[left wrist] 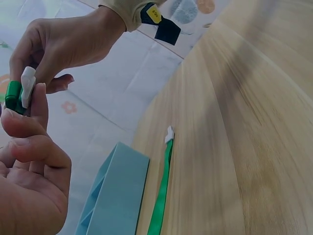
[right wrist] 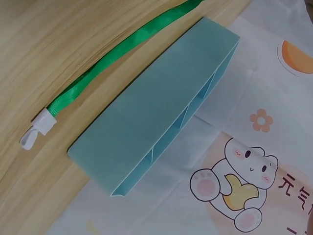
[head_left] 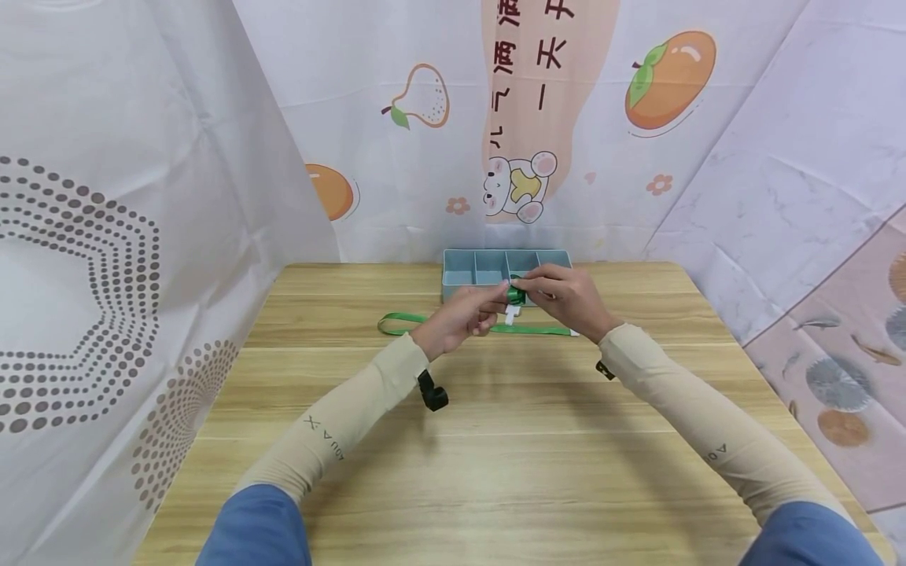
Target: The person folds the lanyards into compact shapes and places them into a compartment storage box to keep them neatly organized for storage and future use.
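Observation:
A folded or rolled green lanyard (head_left: 517,296) with a white plastic clip (head_left: 513,314) is held up between both hands, just in front of the blue box. My left hand (head_left: 462,318) pinches it with thumb and forefinger from the left. From the other side my right hand (head_left: 572,299) grips it with its fingertips. In the left wrist view the green bundle (left wrist: 13,94) shows beside its white clip (left wrist: 28,85), partly covered by fingers. A second green lanyard (head_left: 541,330) lies stretched across the table below the hands, its white clip (right wrist: 44,122) at the right end.
Behind the hands stands a light blue divided box (head_left: 458,271) with several compartments, near the back edge of the wooden table (head_left: 481,472). A printed cloth (head_left: 418,196) hangs behind the table. Black straps (head_left: 433,393) with small devices sit at the wrists.

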